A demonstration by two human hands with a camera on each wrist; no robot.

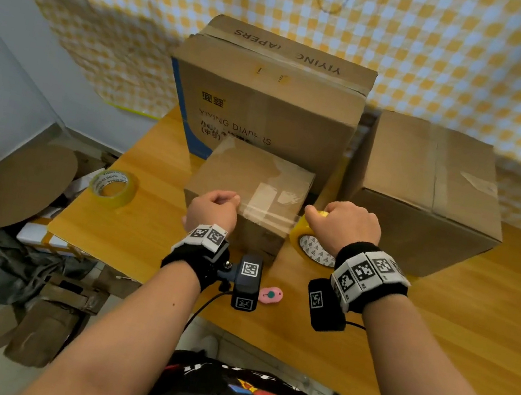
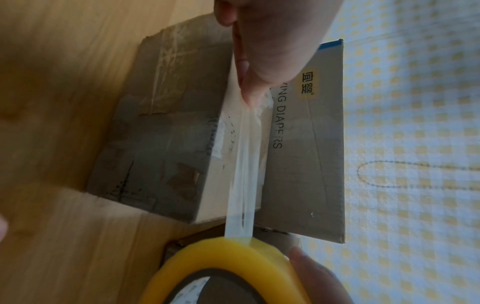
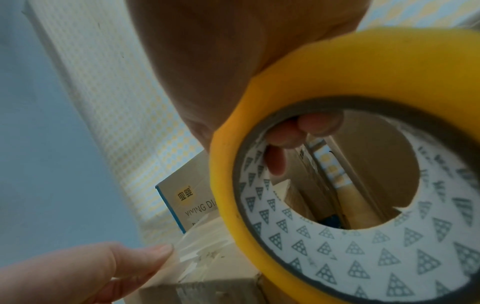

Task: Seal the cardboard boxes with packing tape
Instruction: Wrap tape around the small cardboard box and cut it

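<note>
Cardboard boxes stand on the orange-brown wooden table [image 1: 434, 350]: a tall brown printed diaper carton [image 1: 269, 101] at the back, a plain brown carton [image 1: 427, 192] to its right, and in front of both, nearest me, the small brown cardboard box [image 1: 255, 179] I am taping, its top patched with old clear tape. Across its near top edge I hold a stretched strip of clear tape [image 2: 244, 164]. My left hand [image 1: 213, 210] pinches the free end between thumb and fingertips at the box's left corner, and my right hand [image 1: 348, 226] is clenched around the yellow roll of packing tape [image 1: 310, 244] just beside the right corner, fingers hooked through its core. I judge the main risk to be the strip itself: in the left wrist view it looks narrowed and creased lengthwise, so it may fold onto itself and stick badly. If my pinch slips, the end could snap back onto the roll. The box looks light and might slide when I press down. I cannot tell whether the strip already touches the cardboard or hangs just above it, and whether the flaps beneath are shut is hard to read under the old tape. A second, paler roll of tape [image 1: 113, 187] lies well apart at the table's left edge. A small pink object [image 1: 270, 295] near my wrists is half hidden by the wrist cameras, so I cannot say what it is.
</note>
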